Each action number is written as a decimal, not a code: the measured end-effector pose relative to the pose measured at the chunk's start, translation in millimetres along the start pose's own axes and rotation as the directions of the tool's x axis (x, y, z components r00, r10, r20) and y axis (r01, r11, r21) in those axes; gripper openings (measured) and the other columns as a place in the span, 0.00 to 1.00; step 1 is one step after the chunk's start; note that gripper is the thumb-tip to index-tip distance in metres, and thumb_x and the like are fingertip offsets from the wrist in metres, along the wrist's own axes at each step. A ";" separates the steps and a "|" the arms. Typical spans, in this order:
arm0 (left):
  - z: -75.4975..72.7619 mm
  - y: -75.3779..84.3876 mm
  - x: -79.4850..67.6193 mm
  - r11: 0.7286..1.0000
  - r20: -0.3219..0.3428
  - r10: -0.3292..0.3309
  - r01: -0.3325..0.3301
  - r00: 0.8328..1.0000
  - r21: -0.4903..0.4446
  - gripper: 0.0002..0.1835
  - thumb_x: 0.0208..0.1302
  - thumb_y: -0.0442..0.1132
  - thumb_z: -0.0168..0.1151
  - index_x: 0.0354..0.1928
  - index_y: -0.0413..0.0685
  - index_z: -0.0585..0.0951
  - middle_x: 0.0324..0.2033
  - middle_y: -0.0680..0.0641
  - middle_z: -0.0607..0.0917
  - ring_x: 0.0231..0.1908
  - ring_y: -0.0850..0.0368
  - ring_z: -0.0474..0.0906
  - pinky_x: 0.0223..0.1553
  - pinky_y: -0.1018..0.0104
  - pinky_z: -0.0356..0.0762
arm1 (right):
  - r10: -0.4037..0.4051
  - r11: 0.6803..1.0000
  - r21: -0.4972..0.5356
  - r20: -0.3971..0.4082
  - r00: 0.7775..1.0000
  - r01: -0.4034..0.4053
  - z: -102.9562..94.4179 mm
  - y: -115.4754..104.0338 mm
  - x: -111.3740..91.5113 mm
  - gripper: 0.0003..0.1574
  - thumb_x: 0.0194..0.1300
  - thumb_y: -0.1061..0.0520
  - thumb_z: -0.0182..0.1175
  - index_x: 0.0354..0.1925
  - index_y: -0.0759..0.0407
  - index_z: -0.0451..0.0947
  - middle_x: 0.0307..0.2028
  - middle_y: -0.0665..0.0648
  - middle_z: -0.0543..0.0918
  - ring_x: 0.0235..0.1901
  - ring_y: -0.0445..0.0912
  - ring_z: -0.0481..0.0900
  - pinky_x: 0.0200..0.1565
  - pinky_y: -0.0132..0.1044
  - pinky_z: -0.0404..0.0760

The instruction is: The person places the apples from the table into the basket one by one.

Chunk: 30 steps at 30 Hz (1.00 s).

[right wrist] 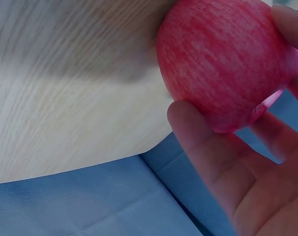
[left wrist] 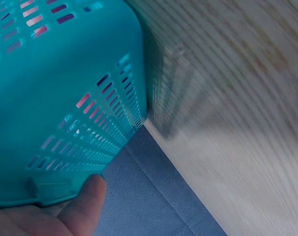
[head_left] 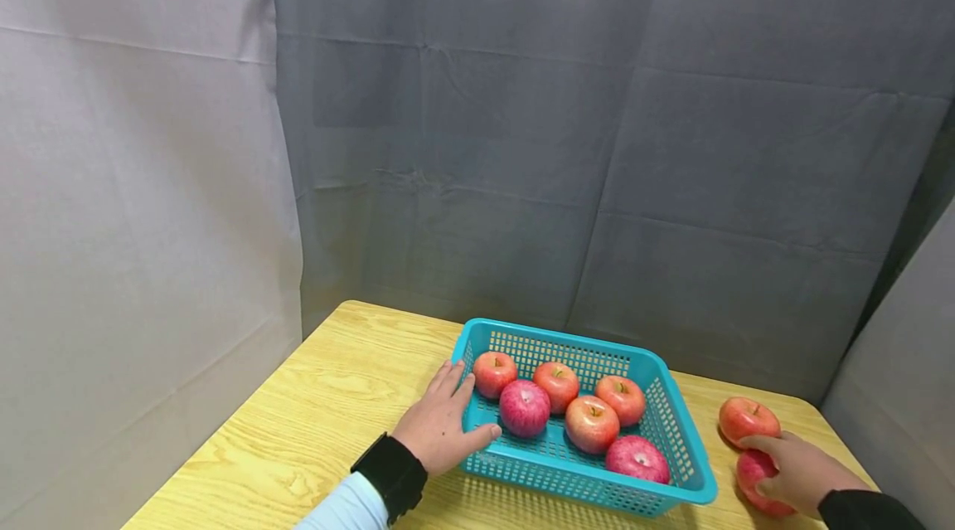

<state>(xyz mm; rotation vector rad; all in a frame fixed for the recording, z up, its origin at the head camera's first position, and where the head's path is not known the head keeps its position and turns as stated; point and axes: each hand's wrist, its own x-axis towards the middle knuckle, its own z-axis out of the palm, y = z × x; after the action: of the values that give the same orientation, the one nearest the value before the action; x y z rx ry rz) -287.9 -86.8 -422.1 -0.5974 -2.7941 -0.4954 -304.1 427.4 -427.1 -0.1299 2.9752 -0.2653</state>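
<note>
At the right of the table, my right hand [head_left: 809, 468] grips a deep-red apple [head_left: 757, 480], its thumb and fingers spread around the sides. The right wrist view shows this apple [right wrist: 227, 59] close up, with fingers [right wrist: 203, 147] against its lower side. Just behind it sits a lighter red apple [head_left: 748, 420]. My left hand [head_left: 443, 426] rests with fairly straight fingers on the near left corner of a turquoise plastic basket [head_left: 690, 451]. In the left wrist view a fingertip touches the basket's rim [left wrist: 53, 189]. Inside the basket lie several apples [head_left: 592, 424], some deep red, some lighter.
The wood-grain table [head_left: 306, 422] extends to the left of the basket. Behind it hangs a grey cloth [head_left: 522, 140], close to the far table edge. Pale cloth panels [head_left: 134, 182] stand at the left and right sides.
</note>
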 end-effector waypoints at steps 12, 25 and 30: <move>-0.7 0.2 -0.1 1.000 -0.005 0.003 -0.003 1.000 -0.007 0.51 0.56 0.77 0.41 0.70 0.46 0.60 0.71 0.43 0.56 0.69 0.48 0.42 0.56 0.45 0.71 | -0.061 0.998 -0.004 -0.109 0.992 0.061 -29.9 -20.0 -14.1 0.44 0.41 0.44 0.74 0.53 0.63 0.72 0.39 0.64 0.75 0.33 0.53 0.71 0.32 0.52 0.81; 0.2 0.2 -0.1 1.000 -0.007 0.003 -0.003 1.000 -0.005 0.51 0.56 0.77 0.41 0.70 0.45 0.61 0.71 0.43 0.56 0.69 0.48 0.42 0.56 0.45 0.71 | -0.071 0.997 0.012 -0.183 0.980 0.075 -54.1 -42.1 -25.8 0.51 0.36 0.37 0.75 0.54 0.62 0.71 0.40 0.63 0.74 0.34 0.55 0.71 0.28 0.49 0.83; 0.9 -0.5 0.0 1.000 -0.011 0.006 -0.006 1.000 -0.008 0.51 0.56 0.77 0.41 0.70 0.45 0.61 0.70 0.43 0.56 0.69 0.48 0.42 0.56 0.45 0.71 | -0.085 0.996 0.018 -0.207 0.975 0.090 -62.6 -53.3 -32.6 0.54 0.33 0.35 0.75 0.55 0.62 0.71 0.41 0.63 0.74 0.35 0.55 0.71 0.27 0.47 0.83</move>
<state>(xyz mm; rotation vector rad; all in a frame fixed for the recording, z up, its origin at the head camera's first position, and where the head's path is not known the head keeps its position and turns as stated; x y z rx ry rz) -288.3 -86.9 -423.1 -0.6032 -2.7800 -0.5078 -278.0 388.9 -351.8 -0.2450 3.1746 -0.3495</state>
